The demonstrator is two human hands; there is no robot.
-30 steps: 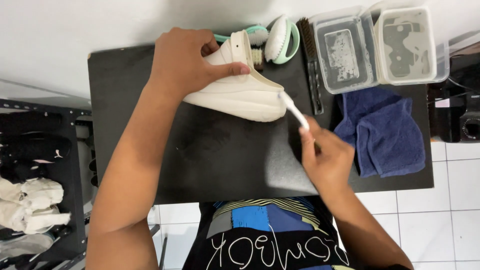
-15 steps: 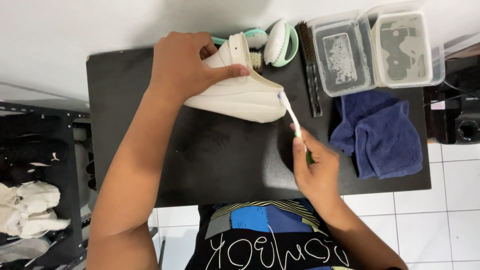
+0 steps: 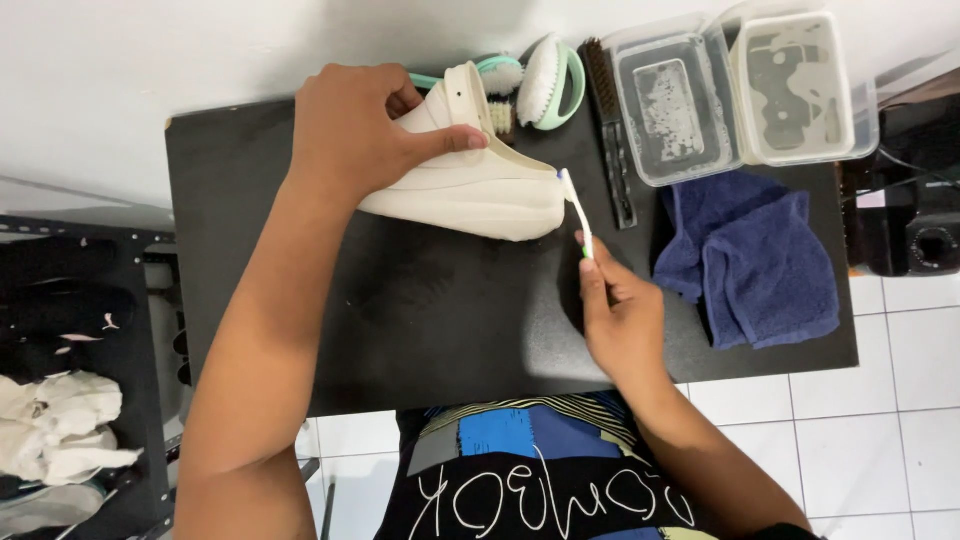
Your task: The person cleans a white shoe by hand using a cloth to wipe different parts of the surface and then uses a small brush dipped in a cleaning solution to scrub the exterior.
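The left hand (image 3: 360,135) is clamped around a cream-coloured shoe (image 3: 470,185), thumb stretched across its side and fingers wrapped over the top near the opening. The shoe lies on its side toward the back of the black desk (image 3: 420,310), its toe pointing to the person's right. The right hand (image 3: 622,320) pinches the handle of a white toothbrush (image 3: 576,212) between thumb and fingers (a bit of green shows on the handle just above the grip), and the brush head meets the toe end of the shoe.

Behind the shoe, against the white wall (image 3: 150,60), lie a mint-green brush (image 3: 505,72) and a round white and green scrubber (image 3: 550,82), partly hidden by the shoe. Just to their right a long dark bristle brush (image 3: 610,135) lies lengthwise on the desk. Beyond it stand 2 clear plastic containers (image 3: 740,90), side by side and touching, each holding cloudy liquid. In front of them a crumpled blue towel (image 3: 750,260) rests on the desk, near the right hand but apart from it.

To the person's left, a dark rack (image 3: 80,330) holds black and white footwear. The floor (image 3: 900,400) is white tile.
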